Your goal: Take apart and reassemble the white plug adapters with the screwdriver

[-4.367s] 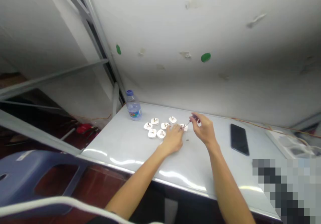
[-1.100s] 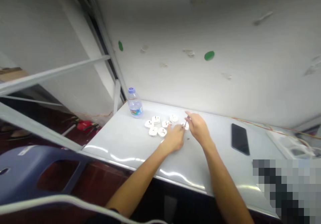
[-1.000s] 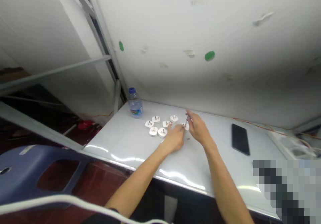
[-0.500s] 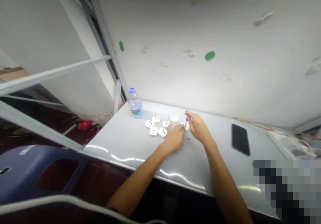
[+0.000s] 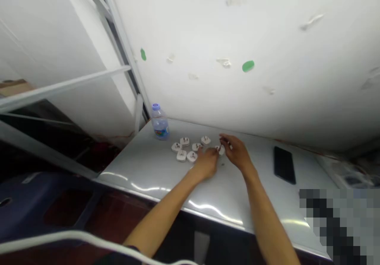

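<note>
My left hand (image 5: 207, 163) is closed, its fingers pressed to the near left side of a white plug adapter (image 5: 221, 150) on the table. Over that same adapter is my right hand (image 5: 237, 153), thumb and fingers pinched around a small, thin, dark piece too tiny to name. Fingers partly cover the adapter. Left of my hands lie several more white plug adapters (image 5: 181, 156) with their dark pins facing up. One of these, a white adapter (image 5: 205, 140), sits slightly apart toward the wall. A tiny dark bit (image 5: 223, 164) rests on the table just below my hands.
On the grey table (image 5: 142, 166), a water bottle (image 5: 160, 125) stands at the back left and a black phone (image 5: 284, 165) lies to the right. A white wall rises behind. Metal frame bars (image 5: 130, 47) and a blue chair (image 5: 23, 209) are at left; a white cable (image 5: 74, 235) crosses the foreground.
My right hand has tilted slightly, its fingers shifting a little over the adapter. My left hand stays in place. The picture's brightness has changed; the wall looks lighter.
</note>
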Action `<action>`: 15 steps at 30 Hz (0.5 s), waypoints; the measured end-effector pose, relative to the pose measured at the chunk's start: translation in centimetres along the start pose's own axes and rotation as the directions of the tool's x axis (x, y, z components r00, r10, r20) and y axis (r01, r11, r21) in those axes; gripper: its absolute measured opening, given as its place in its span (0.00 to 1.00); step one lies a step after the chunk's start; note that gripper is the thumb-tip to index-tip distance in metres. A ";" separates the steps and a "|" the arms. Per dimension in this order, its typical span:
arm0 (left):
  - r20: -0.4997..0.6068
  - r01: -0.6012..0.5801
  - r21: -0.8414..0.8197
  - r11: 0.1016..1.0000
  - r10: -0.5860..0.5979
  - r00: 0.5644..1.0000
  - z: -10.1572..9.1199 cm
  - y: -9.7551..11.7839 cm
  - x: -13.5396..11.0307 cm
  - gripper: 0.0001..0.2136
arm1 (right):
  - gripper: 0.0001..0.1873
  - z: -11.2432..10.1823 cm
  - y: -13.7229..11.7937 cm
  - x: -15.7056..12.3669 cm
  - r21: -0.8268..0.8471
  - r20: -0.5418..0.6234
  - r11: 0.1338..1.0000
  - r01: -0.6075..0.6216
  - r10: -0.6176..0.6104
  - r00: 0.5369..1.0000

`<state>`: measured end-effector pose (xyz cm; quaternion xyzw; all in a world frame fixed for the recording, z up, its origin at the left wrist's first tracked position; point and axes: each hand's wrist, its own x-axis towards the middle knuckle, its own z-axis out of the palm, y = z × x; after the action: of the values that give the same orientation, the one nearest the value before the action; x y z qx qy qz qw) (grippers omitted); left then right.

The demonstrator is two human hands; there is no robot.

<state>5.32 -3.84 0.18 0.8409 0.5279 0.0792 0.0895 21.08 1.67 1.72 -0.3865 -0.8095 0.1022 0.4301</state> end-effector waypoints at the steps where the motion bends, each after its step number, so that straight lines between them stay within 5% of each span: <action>1: -0.005 0.001 0.000 1.000 -0.001 1.000 0.0 0.0 0.0 0.24 | 0.15 0.0 0.1 0.0 0.012 -0.017 1.000 -0.011 0.012 1.000; 15: -0.131 0.046 -0.057 0.997 -0.053 0.990 -1.4 -4.2 -4.5 0.16 | 0.11 2.4 -3.4 -0.3 0.240 -0.104 0.969 -0.058 0.085 0.991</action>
<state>-0.60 -6.01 0.37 0.8177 0.5510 0.1466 0.0788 17.50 -0.44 1.73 -0.3667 -0.7514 0.1913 0.5142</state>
